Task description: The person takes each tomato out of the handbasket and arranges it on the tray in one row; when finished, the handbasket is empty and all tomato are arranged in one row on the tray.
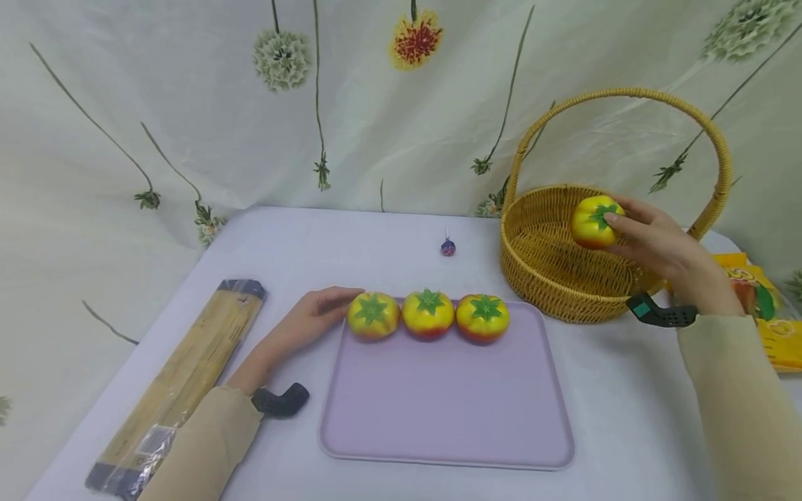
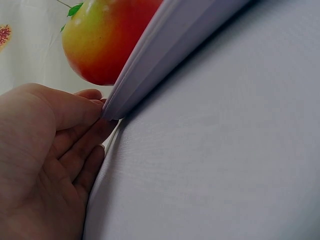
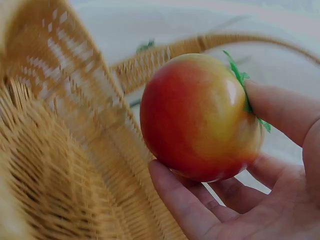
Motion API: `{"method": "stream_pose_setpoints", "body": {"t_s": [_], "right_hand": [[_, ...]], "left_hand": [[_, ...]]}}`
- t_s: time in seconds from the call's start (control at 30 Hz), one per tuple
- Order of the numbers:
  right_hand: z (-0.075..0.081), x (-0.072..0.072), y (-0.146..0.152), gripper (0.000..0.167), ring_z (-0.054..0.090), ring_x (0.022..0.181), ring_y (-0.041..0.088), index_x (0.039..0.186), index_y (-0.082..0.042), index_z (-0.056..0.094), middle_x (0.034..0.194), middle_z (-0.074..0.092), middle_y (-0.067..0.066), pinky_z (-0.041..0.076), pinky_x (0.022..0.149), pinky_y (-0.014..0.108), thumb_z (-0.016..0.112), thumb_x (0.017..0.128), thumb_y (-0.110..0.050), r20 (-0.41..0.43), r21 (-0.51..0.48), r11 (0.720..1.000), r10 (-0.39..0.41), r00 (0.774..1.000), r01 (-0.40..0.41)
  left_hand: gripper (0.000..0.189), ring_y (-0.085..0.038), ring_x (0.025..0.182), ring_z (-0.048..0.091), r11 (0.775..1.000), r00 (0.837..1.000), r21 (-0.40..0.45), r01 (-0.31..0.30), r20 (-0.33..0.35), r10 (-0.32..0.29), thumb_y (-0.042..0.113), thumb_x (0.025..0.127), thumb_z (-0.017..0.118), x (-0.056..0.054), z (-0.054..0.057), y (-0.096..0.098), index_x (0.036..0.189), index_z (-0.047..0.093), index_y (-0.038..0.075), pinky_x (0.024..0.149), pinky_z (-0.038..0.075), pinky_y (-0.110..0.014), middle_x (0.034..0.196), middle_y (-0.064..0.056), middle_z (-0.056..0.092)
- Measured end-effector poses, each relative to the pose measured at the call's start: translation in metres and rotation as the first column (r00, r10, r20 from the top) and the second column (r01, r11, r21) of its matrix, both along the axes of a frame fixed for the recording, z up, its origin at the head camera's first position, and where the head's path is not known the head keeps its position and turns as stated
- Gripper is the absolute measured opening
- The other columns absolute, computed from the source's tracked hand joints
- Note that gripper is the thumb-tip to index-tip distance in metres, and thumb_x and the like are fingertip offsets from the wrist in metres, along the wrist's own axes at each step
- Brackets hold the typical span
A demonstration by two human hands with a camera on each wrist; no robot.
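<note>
In the head view my right hand (image 1: 664,243) holds a yellow-red artificial tomato (image 1: 592,226) with a green leafy top over the wicker basket (image 1: 551,296). The right wrist view shows the thumb by the leaves of this tomato (image 3: 200,120) and the fingers curled beneath it. My left hand (image 1: 307,320) is at the far left corner of the lilac tray (image 1: 447,396). Seen from the left wrist, its thumb and fingers pinch the tray's edge (image 2: 145,65). Along the tray's far side sit three similar tomatoes, left (image 1: 372,316), middle (image 1: 428,314) and right (image 1: 482,319).
A plastic-wrapped wooden board (image 1: 182,383) lies left of the tray. Behind the tray is a small purple lollipop (image 1: 447,246). Yellow packets (image 1: 780,341) lie at the right, partly behind the right arm. The basket's tall handle (image 1: 633,92) arches above its opening; a floral cloth (image 1: 376,104) hangs behind.
</note>
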State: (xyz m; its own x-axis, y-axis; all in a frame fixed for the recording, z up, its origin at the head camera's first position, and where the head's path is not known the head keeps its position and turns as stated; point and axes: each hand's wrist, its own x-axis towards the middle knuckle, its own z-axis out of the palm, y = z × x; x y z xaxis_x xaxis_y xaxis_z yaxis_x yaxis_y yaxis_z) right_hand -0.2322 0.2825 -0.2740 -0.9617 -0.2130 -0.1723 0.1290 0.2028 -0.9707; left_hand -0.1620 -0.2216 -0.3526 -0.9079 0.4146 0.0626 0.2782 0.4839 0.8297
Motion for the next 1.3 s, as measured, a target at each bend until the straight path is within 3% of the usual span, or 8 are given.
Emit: {"method": "stream_pose_setpoints", "body": {"t_s": [0.23, 0.4, 0.63, 0.87, 1.13, 1.3], "right_hand": [[0.005, 0.017, -0.015, 0.05, 0.053, 0.101, 0.011, 0.142, -0.015, 0.029, 0.126, 0.037, 0.003, 0.051, 0.079, 0.022, 0.051, 0.098, -0.018, -0.079, -0.125, 0.991, 0.039, 0.996, -0.049], [0.003, 0.027, -0.028, 0.041, 0.052, 0.102, 0.013, 0.137, -0.016, 0.037, 0.126, 0.039, 0.004, 0.051, 0.078, 0.022, 0.049, 0.098, -0.013, -0.14, -0.153, 0.986, 0.05, 0.989, -0.072], [0.003, 0.049, -0.047, 0.04, 0.053, 0.101, 0.015, 0.136, -0.017, 0.043, 0.126, 0.039, 0.007, 0.051, 0.079, 0.023, 0.051, 0.097, -0.01, -0.207, -0.153, 0.981, 0.089, 0.974, -0.122], [-0.003, 0.067, -0.062, 0.042, 0.051, 0.098, 0.017, 0.137, -0.018, 0.045, 0.124, 0.043, 0.009, 0.051, 0.076, 0.022, 0.049, 0.097, -0.005, -0.235, -0.156, 0.959, 0.195, 0.952, -0.235], [-0.013, 0.08, -0.069, 0.044, 0.051, 0.097, 0.017, 0.138, -0.017, 0.043, 0.123, 0.047, 0.009, 0.051, 0.073, 0.022, 0.049, 0.097, -0.004, -0.238, -0.094, 0.962, 0.23, 0.944, -0.258], [-0.017, 0.085, -0.071, 0.045, 0.05, 0.101, 0.019, 0.139, -0.014, 0.042, 0.125, 0.047, 0.009, 0.051, 0.078, 0.024, 0.05, 0.096, -0.004, -0.251, -0.042, 0.964, 0.245, 0.937, -0.263]], "left_hand": [[0.035, -0.029, 0.124, 0.043, 1.0, 1.0, -0.004, 0.001, -0.004, -0.001, 0.006, 0.095, 0.054, -0.001, 0.0, 0.0, 0.129, 0.053, -0.001, 0.105, 0.03, -0.045, 0.129, -0.014, 0.054], [0.035, -0.03, 0.125, 0.042, 1.0, 1.0, -0.007, 0.011, -0.009, -0.011, 0.006, 0.095, 0.054, -0.001, 0.0, 0.001, 0.129, 0.052, -0.002, 0.105, 0.03, -0.045, 0.129, -0.015, 0.053], [0.036, -0.024, 0.125, 0.043, 1.0, 0.999, 0.013, 0.018, -0.027, -0.018, 0.013, 0.095, 0.055, -0.017, -0.029, -0.011, 0.13, 0.054, 0.006, 0.106, 0.029, -0.043, 0.13, -0.007, 0.054], [0.036, -0.025, 0.125, 0.043, 1.0, 0.999, 0.007, 0.009, -0.031, -0.009, 0.018, 0.095, 0.056, -0.016, -0.03, -0.012, 0.13, 0.055, 0.008, 0.106, 0.028, -0.045, 0.129, -0.005, 0.055], [0.035, -0.025, 0.126, 0.041, 1.0, 1.0, -0.002, -0.003, -0.014, 0.003, 0.013, 0.096, 0.054, -0.017, -0.03, -0.011, 0.13, 0.054, 0.006, 0.107, 0.027, -0.044, 0.131, -0.007, 0.054], [0.035, -0.03, 0.126, 0.04, 1.0, 1.0, -0.006, -0.001, -0.01, 0.001, 0.007, 0.096, 0.053, -0.009, -0.016, -0.005, 0.13, 0.052, 0.0, 0.106, 0.027, -0.047, 0.131, -0.014, 0.052]]}}
